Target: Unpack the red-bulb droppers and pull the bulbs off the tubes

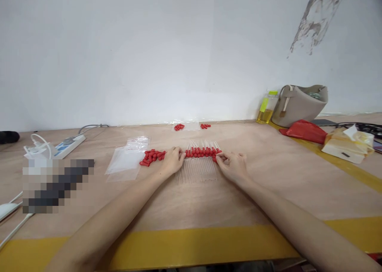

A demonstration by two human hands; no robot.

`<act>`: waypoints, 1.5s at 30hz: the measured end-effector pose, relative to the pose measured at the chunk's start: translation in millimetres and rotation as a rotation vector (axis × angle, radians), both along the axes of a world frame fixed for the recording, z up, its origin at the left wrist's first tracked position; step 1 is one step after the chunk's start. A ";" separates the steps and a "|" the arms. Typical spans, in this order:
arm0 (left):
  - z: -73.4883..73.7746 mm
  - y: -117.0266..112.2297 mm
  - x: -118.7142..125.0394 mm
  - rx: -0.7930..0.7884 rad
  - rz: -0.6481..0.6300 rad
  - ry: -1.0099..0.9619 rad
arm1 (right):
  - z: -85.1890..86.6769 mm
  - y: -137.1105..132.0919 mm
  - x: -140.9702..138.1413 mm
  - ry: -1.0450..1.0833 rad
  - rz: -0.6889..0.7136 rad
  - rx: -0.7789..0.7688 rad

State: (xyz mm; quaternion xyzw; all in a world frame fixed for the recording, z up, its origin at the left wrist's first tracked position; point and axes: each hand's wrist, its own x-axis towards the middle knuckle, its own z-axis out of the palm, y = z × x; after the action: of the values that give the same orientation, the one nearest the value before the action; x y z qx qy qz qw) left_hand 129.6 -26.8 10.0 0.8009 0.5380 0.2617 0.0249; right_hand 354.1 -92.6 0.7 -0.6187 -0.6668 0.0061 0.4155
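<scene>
Red rubber bulbs [203, 151] capped a row of clear glass droppers [198, 169] that lay side by side on the table, tubes pointing toward the near edge. The left hand [172, 160] rested at the left end of that row, fingers curled together and fingertips touching the first bulbs; whether they actually pinched one could not be told. The right hand [232, 165] sat at the right end, fingers bent inward, thumb and forefinger closed against the last bulb. The row thus lay between the two hands, touching both. Just left of the left hand lay a loose heap of red bulbs [152, 156], and beyond it, a little further left, flat clear plastic bags [127, 160].

Light plywood formed the table [268, 192], with a yellow band along its near edge and another running diagonally on the right. A plain white wall rose behind, its paint scuffed at the upper right. Far along the wall lay two small clusters of red bulbs [179, 126] by another clear bag. To the left sat a white power strip [67, 144] with cables; to the right, a bottle of yellow liquid [267, 108], a beige bag [300, 104], a red pouch [304, 130] and a tissue pack [347, 145].

No writing was legible anywhere.
</scene>
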 end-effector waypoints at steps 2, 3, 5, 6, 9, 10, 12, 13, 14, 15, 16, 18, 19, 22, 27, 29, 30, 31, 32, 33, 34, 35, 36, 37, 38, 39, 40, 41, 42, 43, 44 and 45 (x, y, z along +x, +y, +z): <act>-1.0 6.3 3.7 -0.008 0.028 0.022 | -1.3 0.1 0.8 -0.004 -0.003 0.008; -2.2 9.3 4.6 -0.017 0.036 0.034 | -1.8 0.1 0.9 -0.008 -0.005 0.012; -4.4 14.4 5.8 -0.032 0.046 0.058 | -2.0 -0.3 0.4 -0.018 -0.009 0.019; -5.1 16.3 6.3 -0.036 0.050 0.067 | -1.9 -0.7 0.0 -0.025 -0.009 0.023; -2.7 17.7 7.1 -0.029 0.085 0.075 | -1.8 -1.8 -0.8 -0.050 -0.006 0.046; -0.2 16.3 6.3 -0.020 0.098 0.071 | -2.4 -2.0 -0.8 -0.057 -0.002 0.058; 6.8 10.6 1.3 0.004 0.116 0.058 | -4.8 -1.6 -0.1 -0.063 0.019 0.097; 10.5 6.1 -3.2 0.023 0.116 0.053 | -6.5 -1.1 0.3 -0.063 0.040 0.129; 14.0 0.7 -9.0 0.048 0.109 0.050 | -8.2 -0.7 0.5 -0.061 0.068 0.170; 16.6 -5.6 -15.8 0.077 0.095 0.049 | -9.8 -0.5 0.4 -0.057 0.101 0.217; 18.1 -12.6 -23.3 0.115 0.073 0.050 | -10.9 -0.8 -0.3 -0.058 0.136 0.267; 16.8 -28.2 -38.6 0.182 0.001 0.050 | -10.7 -3.2 -3.9 -0.086 0.200 0.351; 14.0 -36.3 -45.5 0.210 -0.048 0.053 | -9.3 -5.3 -6.8 -0.123 0.230 0.376; 0.3 -58.3 -60.4 0.270 -0.200 0.073 | -2.1 -13.4 -19.5 -0.299 0.329 0.374; -16.1 -75.3 -64.7 0.313 -0.307 0.023 | 4.1 -17.5 -44.7 -0.532 0.464 0.308; -16.5 -75.7 -62.9 0.324 -0.311 -0.015 | 2.8 -15.8 -53.7 -0.554 0.481 0.317; -16.0 -75.2 -62.0 0.322 -0.310 -0.023 | 1.7 -15.2 -57.9 -0.539 0.479 0.326; -15.4 -74.3 -61.4 0.319 -0.315 -0.024 | 0.4 -15.2 -61.9 -0.510 0.473 0.335; -14.9 -73.2 -61.1 0.316 -0.329 -0.018 | -1.1 -15.8 -65.5 -0.473 0.468 0.345; -14.6 -72.1 -61.3 0.318 -0.351 -0.010 | -2.8 -17.0 -68.6 -0.434 0.466 0.357; -14.5 -71.1 -61.8 0.323 -0.382 -0.001 | -4.7 -18.6 -71.0 -0.399 0.467 0.371; -14.7 -70.4 -62.8 0.332 -0.420 0.006 | -6.7 -20.5 -72.7 -0.374 0.473 0.385; -15.1 -69.9 -64.1 0.338 -0.458 0.014 | -8.7 -22.4 -73.5 -0.363 0.483 0.399; -15.6 -69.9 -65.6 0.339 -0.493 0.021 | -10.6 -24.1 -73.4 -0.361 0.494 0.414; -16.2 -70.2 -67.3 0.335 -0.523 0.031 | -12.3 -25.6 -72.6 -0.366 0.503 0.428; -16.7 -70.9 -68.9 0.328 -0.548 0.043 | -13.6 -26.8 -71.2 -0.374 0.511 0.440; -17.0 -71.7 -70.4 0.321 -0.568 0.057 | -14.6 -27.6 -69.4 -0.383 0.519 0.453; -17.3 -72.6 -71.7 0.321 -0.589 0.068 | -15.2 -28.1 -67.5 -0.390 0.528 0.466; -17.3 -73.4 -72.7 0.324 -0.609 0.079 | -15.3 -28.4 -65.7 -0.395 0.535 0.481; -17.1 -74.0 -73.3 0.333 -0.628 0.086 | -15.0 -28.5 -64.0 -0.400 0.541 0.495; -16.7 -74.4 -73.7 0.341 -0.643 0.093 | -14.3 -28.6 -62.5 -0.407 0.545 0.507; -16.1 -74.6 -73.7 0.351 -0.656 0.098 | -13.4 -28.6 -61.3 -0.414 0.549 0.517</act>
State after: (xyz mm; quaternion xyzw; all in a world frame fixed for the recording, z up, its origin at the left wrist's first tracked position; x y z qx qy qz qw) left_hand 55.9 -101.4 -6.1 0.9343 0.2006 0.2893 -0.0559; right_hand 292.9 -121.3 -12.7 -0.2822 -0.8555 -0.1752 0.3971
